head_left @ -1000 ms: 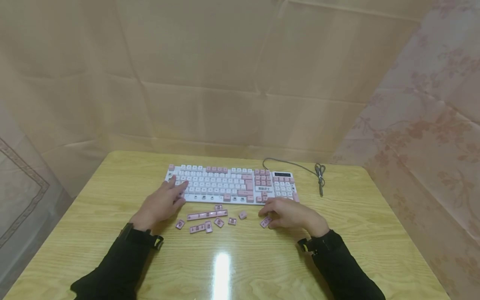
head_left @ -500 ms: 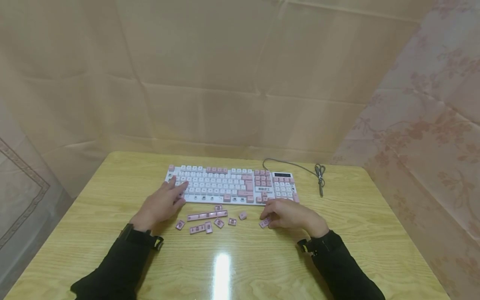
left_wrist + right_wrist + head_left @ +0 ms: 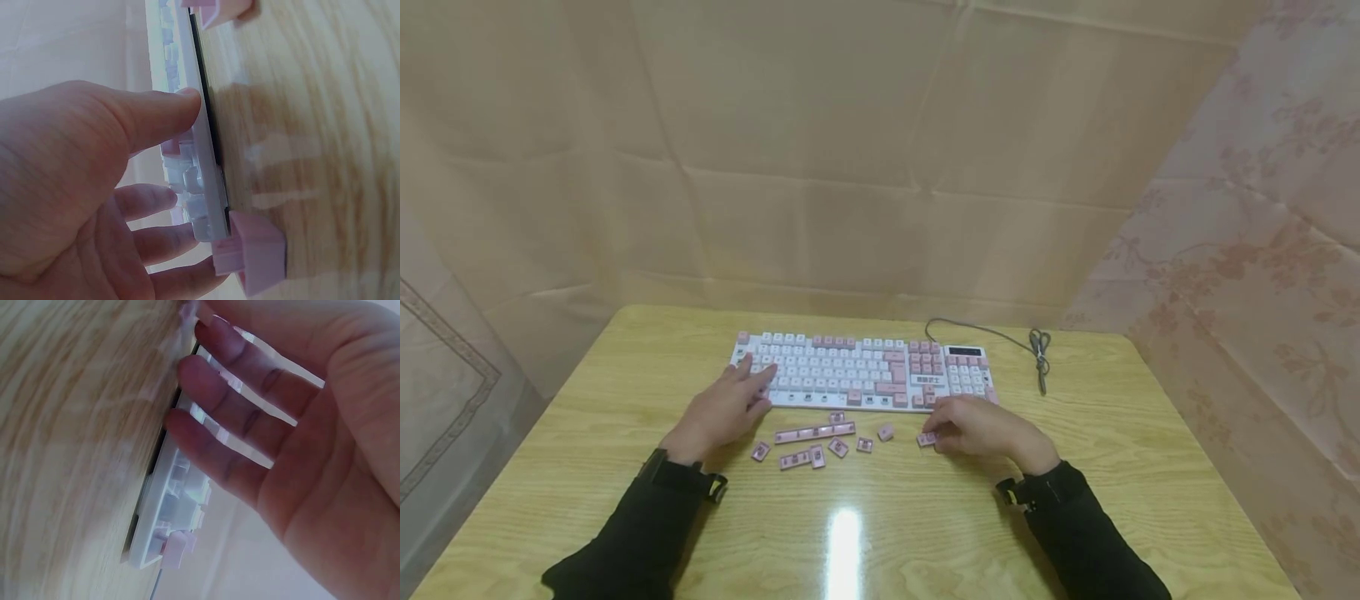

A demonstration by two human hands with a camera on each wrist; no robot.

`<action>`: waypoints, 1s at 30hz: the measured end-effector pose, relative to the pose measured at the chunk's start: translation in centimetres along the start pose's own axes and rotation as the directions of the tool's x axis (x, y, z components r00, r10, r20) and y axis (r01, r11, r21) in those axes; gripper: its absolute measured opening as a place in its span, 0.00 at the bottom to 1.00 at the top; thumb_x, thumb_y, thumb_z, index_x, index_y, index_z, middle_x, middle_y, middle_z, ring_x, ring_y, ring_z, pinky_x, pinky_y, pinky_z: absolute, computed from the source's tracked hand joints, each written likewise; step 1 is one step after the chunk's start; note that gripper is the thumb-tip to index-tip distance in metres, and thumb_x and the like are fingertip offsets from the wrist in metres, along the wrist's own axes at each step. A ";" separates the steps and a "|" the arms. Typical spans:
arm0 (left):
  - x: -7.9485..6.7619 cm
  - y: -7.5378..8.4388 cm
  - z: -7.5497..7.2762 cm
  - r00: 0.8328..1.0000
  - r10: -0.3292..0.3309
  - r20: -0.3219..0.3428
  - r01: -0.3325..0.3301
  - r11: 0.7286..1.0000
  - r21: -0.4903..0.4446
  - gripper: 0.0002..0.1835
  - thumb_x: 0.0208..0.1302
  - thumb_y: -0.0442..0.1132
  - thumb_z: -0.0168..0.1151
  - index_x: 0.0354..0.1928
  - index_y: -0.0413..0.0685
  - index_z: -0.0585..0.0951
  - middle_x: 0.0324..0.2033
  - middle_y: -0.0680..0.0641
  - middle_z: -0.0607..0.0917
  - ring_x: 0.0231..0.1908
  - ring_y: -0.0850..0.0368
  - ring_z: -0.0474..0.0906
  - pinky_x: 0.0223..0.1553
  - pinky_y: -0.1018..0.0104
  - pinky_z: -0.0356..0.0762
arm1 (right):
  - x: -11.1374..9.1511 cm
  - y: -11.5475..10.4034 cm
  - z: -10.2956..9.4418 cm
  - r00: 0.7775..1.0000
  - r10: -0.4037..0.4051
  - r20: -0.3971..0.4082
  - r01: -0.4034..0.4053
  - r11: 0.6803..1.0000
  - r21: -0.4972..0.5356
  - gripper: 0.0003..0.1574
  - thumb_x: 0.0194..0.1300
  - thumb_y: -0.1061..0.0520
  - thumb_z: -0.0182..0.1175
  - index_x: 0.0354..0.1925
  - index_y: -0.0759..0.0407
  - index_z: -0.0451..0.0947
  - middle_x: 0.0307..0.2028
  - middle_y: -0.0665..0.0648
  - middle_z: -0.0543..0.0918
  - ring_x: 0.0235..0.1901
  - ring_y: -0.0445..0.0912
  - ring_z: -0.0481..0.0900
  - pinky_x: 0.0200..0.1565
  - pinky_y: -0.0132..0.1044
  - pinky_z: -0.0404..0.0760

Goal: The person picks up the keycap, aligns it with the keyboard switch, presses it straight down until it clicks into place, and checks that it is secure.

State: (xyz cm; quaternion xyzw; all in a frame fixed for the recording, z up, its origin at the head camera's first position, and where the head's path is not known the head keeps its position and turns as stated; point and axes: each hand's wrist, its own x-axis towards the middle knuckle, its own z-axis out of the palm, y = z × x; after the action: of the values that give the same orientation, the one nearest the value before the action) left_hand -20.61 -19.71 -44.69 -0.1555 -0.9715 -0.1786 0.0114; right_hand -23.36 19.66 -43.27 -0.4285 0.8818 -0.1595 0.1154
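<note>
A white and pink keyboard (image 3: 827, 371) lies on the wooden table. My left hand (image 3: 718, 412) rests on its left end, fingers spread over the keys. In the left wrist view, the thumb (image 3: 169, 115) lies straight against the keyboard's front edge. Below the keyboard's right part, my right hand (image 3: 981, 425) pinches a pink keycap (image 3: 926, 439) between thumb and fingers. The right wrist view shows its other fingers (image 3: 215, 447) loosely bent near the keyboard's front edge; the pinched keycap is mostly hidden there.
Several loose pink keycaps lie in front of the keyboard, among them a long spacebar (image 3: 815, 432) and a small keycap (image 3: 886, 432). Bare switches show along the bottom row. A bundled cable (image 3: 1041, 358) lies at the back right. A beige cloth (image 3: 880, 167) hangs behind the table.
The keycap at my right fingertips has turned from slanted to nearly level and shifted slightly left and toward the keyboard. My left hand has stayed in place.
</note>
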 end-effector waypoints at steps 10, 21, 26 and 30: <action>-0.1 -0.1 0.1 1.000 0.007 -0.011 -0.007 1.000 0.007 0.29 0.68 0.42 0.54 0.69 0.43 0.64 0.68 0.29 0.56 0.64 0.27 0.53 0.60 0.35 0.55 | 0.0 -0.2 -0.4 0.995 0.052 -0.083 -0.053 0.999 -0.004 0.19 0.61 0.53 0.63 0.51 0.54 0.81 0.36 0.44 0.83 0.30 0.35 0.76 0.35 0.32 0.79; 0.0 0.0 0.0 1.000 0.010 -0.014 -0.010 1.000 0.015 0.29 0.67 0.42 0.55 0.68 0.43 0.65 0.68 0.28 0.57 0.64 0.28 0.53 0.60 0.35 0.55 | 0.2 0.1 -0.3 0.998 0.059 -0.031 -0.058 0.998 0.032 0.17 0.64 0.52 0.60 0.51 0.52 0.80 0.34 0.43 0.82 0.26 0.37 0.75 0.30 0.33 0.77; 0.0 0.0 0.0 1.000 0.010 -0.009 -0.009 1.000 0.025 0.29 0.68 0.42 0.54 0.69 0.43 0.65 0.68 0.29 0.57 0.64 0.27 0.53 0.60 0.35 0.55 | 0.2 0.2 -0.3 0.998 0.048 -0.035 -0.046 0.998 0.033 0.17 0.65 0.53 0.59 0.52 0.53 0.80 0.35 0.44 0.83 0.25 0.37 0.74 0.29 0.33 0.77; 0.0 0.0 0.0 1.000 0.008 -0.008 -0.008 1.000 0.021 0.29 0.68 0.43 0.54 0.69 0.43 0.64 0.68 0.29 0.56 0.64 0.28 0.53 0.60 0.35 0.55 | 0.1 0.1 -0.2 0.998 0.041 -0.038 -0.040 0.998 0.042 0.18 0.65 0.54 0.59 0.53 0.54 0.79 0.38 0.47 0.84 0.27 0.37 0.75 0.32 0.33 0.79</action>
State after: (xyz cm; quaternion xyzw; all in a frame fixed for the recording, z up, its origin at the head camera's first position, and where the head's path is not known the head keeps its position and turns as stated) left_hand -20.62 -19.69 -44.68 -0.1586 -0.9726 -0.1690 0.0175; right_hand -23.61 19.65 -43.09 -0.4049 0.8890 -0.1835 0.1100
